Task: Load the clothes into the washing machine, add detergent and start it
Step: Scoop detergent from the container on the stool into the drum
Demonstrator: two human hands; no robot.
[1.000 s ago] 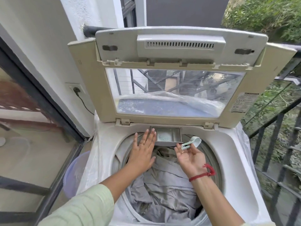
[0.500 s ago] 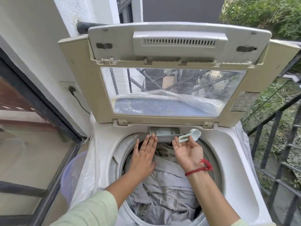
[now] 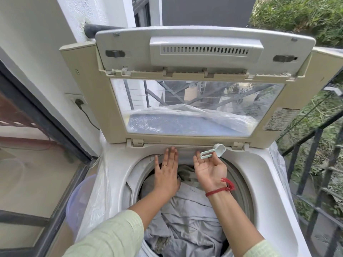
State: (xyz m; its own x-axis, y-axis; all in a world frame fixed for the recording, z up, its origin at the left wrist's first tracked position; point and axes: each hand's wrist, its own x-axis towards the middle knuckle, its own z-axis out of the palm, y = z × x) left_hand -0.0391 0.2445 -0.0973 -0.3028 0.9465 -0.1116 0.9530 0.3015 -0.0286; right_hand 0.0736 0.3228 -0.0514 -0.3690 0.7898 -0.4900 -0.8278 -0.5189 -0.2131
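Above the clothes [image 3: 185, 219], left hand [image 3: 167, 173] flat, fingers [image 3: 171, 154] straight against the washing machine [image 3: 259, 182] rim, right hand [image 3: 209, 169] palm-up, pinching scoop [image 3: 219, 150]

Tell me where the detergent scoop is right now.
Head view: the detergent scoop is pinched in the right hand, right of centre, over the washing machine at its back edge, just below the raised lid.

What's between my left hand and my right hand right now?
In the head view, laundry: a bunched olive-grey garment in the drum shows in the gap between the left hand and the right hand.
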